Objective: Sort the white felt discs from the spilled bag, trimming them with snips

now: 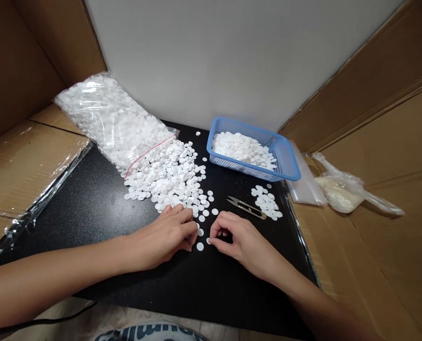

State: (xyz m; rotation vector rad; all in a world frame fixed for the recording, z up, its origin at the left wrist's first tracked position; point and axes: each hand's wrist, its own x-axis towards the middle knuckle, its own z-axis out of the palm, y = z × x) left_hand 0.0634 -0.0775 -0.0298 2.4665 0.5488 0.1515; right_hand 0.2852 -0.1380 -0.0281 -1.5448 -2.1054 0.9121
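My left hand (166,234) rests on the black mat (100,208), fingers curled together at the near edge of a spill of small white discs (168,177). My right hand (237,239) lies just to its right, fingertips pinched on one small white disc (208,241). Another loose disc (200,246) lies between the two hands. The spill pours from an open clear bag (111,118) full of the same discs at the back left.
A blue basket (289,163) holding white discs stands at the back right. Thread snips (246,207) lie beside a small heap of discs (267,202). Cardboard walls flank the mat; clear plastic bags (339,189) lie on the right.
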